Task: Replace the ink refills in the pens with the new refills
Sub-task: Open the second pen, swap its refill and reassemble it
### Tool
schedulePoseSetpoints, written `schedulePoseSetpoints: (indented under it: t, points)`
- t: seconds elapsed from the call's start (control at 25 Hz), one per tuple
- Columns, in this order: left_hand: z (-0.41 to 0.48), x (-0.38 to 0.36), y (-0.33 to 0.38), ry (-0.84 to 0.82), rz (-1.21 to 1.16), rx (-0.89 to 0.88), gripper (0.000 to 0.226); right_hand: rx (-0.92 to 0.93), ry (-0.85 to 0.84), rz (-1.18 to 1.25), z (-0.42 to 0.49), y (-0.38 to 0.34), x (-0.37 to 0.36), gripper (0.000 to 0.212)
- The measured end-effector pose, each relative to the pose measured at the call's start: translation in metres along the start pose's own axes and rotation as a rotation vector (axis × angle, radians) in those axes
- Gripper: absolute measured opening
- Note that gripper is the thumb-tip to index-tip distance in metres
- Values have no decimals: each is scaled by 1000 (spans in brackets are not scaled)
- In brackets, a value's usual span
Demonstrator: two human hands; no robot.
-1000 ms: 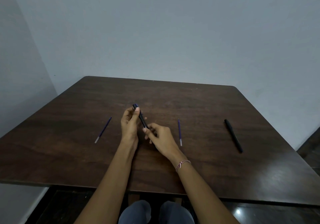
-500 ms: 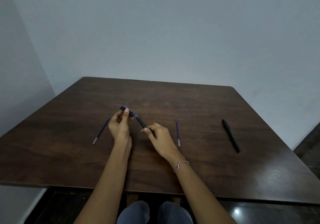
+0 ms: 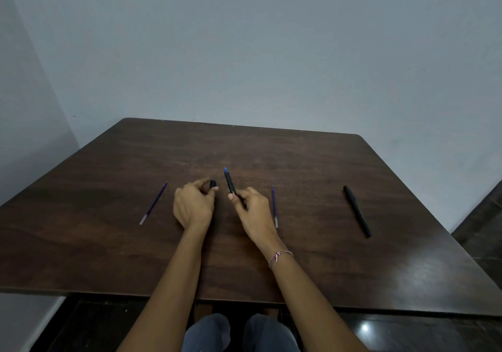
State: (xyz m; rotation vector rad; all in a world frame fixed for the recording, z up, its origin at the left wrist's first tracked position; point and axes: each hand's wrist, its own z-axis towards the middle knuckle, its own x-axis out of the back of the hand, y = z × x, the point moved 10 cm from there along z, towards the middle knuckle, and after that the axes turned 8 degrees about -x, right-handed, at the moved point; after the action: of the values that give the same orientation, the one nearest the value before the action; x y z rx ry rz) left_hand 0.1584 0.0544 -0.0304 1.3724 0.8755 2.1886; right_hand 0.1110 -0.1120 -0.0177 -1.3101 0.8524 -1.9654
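My right hand point(image 3: 251, 206) pinches the lower end of a black pen body point(image 3: 229, 182) whose blue end points up and away. My left hand point(image 3: 194, 205) holds a small black pen cap point(image 3: 213, 184) between its fingertips, just left of the pen body and apart from it. One purple refill point(image 3: 153, 203) lies on the table to the left of my left hand. A second purple refill point(image 3: 274, 206) lies just right of my right hand. Another black pen point(image 3: 356, 211) lies whole at the right.
The dark wooden table point(image 3: 271, 264) stands against a grey wall, with its front edge near my knees. A dark floor shows past the table's right side.
My hands have drawn apart: the black cap came off the pen and stays in my left hand. My right hand has tipped the pen body upright, baring its blue end.
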Motion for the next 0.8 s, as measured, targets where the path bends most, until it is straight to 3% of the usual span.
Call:
schedulePoseSetpoints:
  t: [0.28, 0.4, 0.48, 0.56, 0.68, 0.8]
  points:
    - [3, 6, -2, 73, -160, -38, 37, -82, -34, 65, 2, 11, -2, 22]
    - [1, 8, -13, 152, -589, 30, 19, -142, -103, 200, 1, 14, -8, 27]
    - [1, -8, -10, 42, -1031, 110, 22, -154, -166, 271, -1, 12, -13, 28]
    - [-2, -22, 7, -159, -1326, 113, 24, -130, -217, 293, -3, 7, -16, 26]
    - [-8, -34, 30, -410, -1480, 71, 28, -85, -279, 291, -6, 0, -20, 19]
    - [-14, -39, 40, -525, -1441, 8, 28, -98, -278, 311, -6, 0, -19, 13]
